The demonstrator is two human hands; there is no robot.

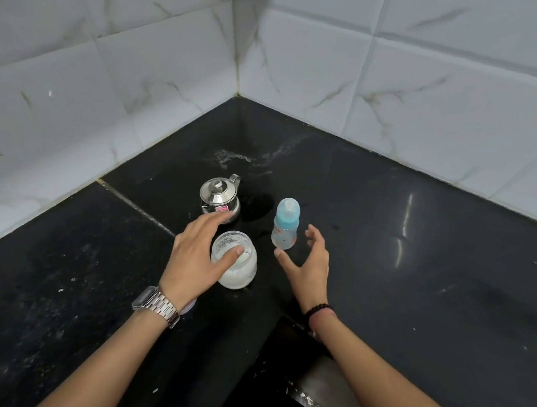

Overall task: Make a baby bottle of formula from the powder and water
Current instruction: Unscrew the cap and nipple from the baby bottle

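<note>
A black stone counter (416,281) runs into a corner of white marbled wall tiles (433,88), with a pale smear at the far side. On it stand a steel pot (219,199) at the far left, a jar (239,265) of white powder nearer, and a baby bottle (285,224) to the right. The left hand (197,255) is spread over the jar, thumb across its mouth; whether it touches is unclear. The right hand (307,265) hovers open just beside the bottle.

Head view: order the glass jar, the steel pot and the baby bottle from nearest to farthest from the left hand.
1. Glass jar: right under the left hand, thumb over its mouth.
2. Steel pot: just beyond the fingertips, toward the corner.
3. Baby bottle: off to the right, near the right hand.
</note>
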